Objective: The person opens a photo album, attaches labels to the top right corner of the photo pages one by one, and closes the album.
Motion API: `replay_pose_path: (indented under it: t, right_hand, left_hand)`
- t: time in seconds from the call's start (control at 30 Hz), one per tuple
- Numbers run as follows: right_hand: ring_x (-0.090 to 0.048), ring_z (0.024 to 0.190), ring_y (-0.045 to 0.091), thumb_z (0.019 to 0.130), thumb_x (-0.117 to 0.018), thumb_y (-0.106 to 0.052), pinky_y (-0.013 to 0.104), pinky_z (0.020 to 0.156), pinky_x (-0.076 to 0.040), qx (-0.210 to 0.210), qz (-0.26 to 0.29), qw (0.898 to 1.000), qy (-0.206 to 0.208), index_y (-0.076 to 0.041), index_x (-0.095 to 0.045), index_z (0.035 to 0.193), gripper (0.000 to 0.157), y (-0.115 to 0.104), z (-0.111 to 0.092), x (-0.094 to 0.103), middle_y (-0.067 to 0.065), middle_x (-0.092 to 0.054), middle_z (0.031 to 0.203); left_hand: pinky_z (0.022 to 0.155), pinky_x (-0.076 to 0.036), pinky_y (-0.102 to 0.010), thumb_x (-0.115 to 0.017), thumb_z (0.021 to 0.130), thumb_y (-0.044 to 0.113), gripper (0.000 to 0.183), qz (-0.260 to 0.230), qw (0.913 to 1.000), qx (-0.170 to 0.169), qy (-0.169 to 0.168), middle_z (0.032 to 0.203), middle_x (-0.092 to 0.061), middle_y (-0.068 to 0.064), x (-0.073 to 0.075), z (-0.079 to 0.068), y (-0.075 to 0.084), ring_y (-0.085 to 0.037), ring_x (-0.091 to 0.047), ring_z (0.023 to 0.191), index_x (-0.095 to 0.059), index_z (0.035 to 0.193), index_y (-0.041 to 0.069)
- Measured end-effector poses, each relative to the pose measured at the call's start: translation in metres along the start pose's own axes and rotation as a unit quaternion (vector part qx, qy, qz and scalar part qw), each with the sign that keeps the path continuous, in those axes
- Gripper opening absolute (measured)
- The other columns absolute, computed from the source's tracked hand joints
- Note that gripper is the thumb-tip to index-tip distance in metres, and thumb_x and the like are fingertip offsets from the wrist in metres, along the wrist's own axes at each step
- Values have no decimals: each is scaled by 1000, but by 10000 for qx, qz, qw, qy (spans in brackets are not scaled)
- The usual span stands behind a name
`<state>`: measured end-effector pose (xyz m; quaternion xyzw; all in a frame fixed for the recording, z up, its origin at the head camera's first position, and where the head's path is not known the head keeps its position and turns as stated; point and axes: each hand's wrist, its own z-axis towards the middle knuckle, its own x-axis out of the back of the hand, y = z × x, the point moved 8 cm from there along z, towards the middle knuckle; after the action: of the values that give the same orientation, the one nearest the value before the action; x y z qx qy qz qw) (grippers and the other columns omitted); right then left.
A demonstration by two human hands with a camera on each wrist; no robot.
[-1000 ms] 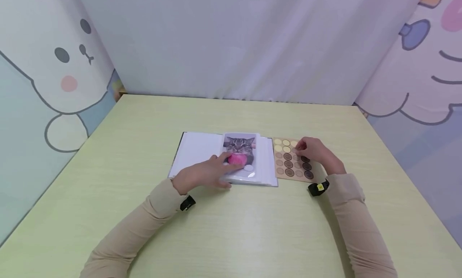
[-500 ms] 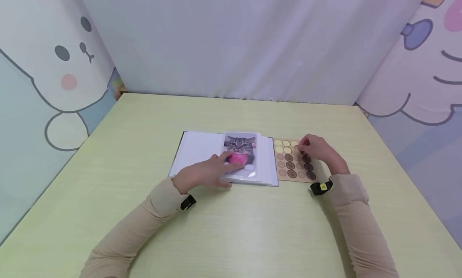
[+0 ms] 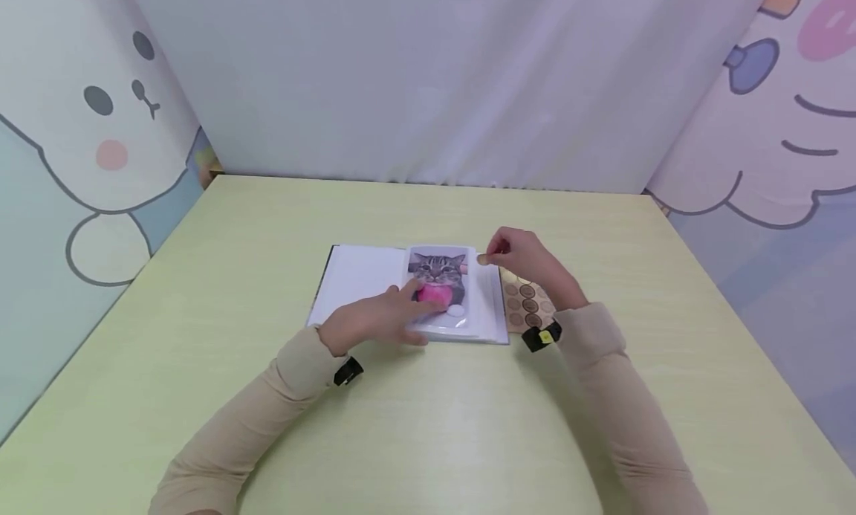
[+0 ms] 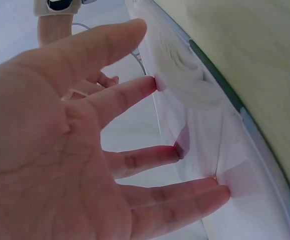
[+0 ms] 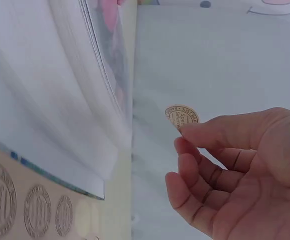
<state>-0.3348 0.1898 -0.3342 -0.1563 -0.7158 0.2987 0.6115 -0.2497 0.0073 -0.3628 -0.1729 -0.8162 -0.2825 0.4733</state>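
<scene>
A photo album [image 3: 357, 277] lies spread on the table, a cat photo [image 3: 438, 266] in its clear sleeve. My left hand [image 3: 377, 318] rests on that page with fingers straight and spread; in the left wrist view its fingertips [image 4: 172, 154] press the page. Between thumb and index finger of my right hand [image 3: 528, 258] is a round brown sticker [image 5: 181, 116] with printed lettering, raised by the album's upper right corner. The sticker sheet [image 3: 513, 318], with rows of round brown and pale yellow stickers, lies right of the album, partly hidden by my right wrist.
The pale wooden table [image 3: 428, 426] extends around the album on all sides. A white curtain [image 3: 428, 76] hangs behind its far edge. Cartoon-printed panels [image 3: 114, 203] stand on both sides. Each wrist carries a small black camera [image 3: 542, 337].
My right hand has peeled a round sticker off the sheet and moved left with it to the album's upper right. My left hand has stayed on the page.
</scene>
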Motion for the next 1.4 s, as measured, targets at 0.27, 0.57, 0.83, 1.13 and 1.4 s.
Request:
replay_pose_path:
  t: [0.27, 0.57, 0.83, 1.13, 1.4]
  right_hand:
    - [-50, 85, 22, 88, -59, -5, 28, 71, -43, 78, 170, 9998, -39, -2, -59, 95, 7, -4, 30, -27, 11, -58, 91]
    - [-51, 88, 23, 88, -58, -5, 30, 74, -44, -48, 141, 9999, -26, 0, -58, 98, 11, 4, 39, -31, 13, -57, 94]
    - [-51, 91, 25, 89, -57, -4, 33, 78, -44, -74, 32, 9999, -100, 1, -57, 102, 14, 3, 43, -34, 15, -58, 99]
    - [-53, 87, 25, 91, -57, -14, 35, 76, -44, 40, -712, 9970, -310, -1, -60, 106, 20, -3, 45, -38, 15, -59, 97]
    - [-55, 99, 28, 92, -57, -16, 41, 88, -45, 410, -2289, 9708, -582, -7, -64, 110, 22, -19, 36, -44, 16, -59, 108]
  left_hand:
    - [87, -46, -53, -59, 89, 40, 63, 89, 9999, -90, -30, 153, -12, -18, -1, 0, 5, -41, -34, 126, -29, 145, 37]
    - [87, -46, -52, -59, 89, 41, 62, 197, 9998, -96, -17, 153, -12, -17, 0, 1, 8, -40, -34, 126, -30, 145, 37]
    - [87, -46, -53, -59, 89, 40, 63, 127, 9999, -63, -24, 153, -12, -18, 1, 0, 6, -41, -33, 126, -30, 145, 36]
    - [87, -46, -53, -59, 89, 40, 63, 121, 9999, -64, 19, 152, -12, -19, 2, 1, 4, -42, -33, 126, -29, 145, 36]
    - [88, -45, -53, -59, 90, 40, 63, 173, 9998, -124, 42, 152, -12, -20, 1, 1, 2, -43, -34, 125, -30, 145, 35]
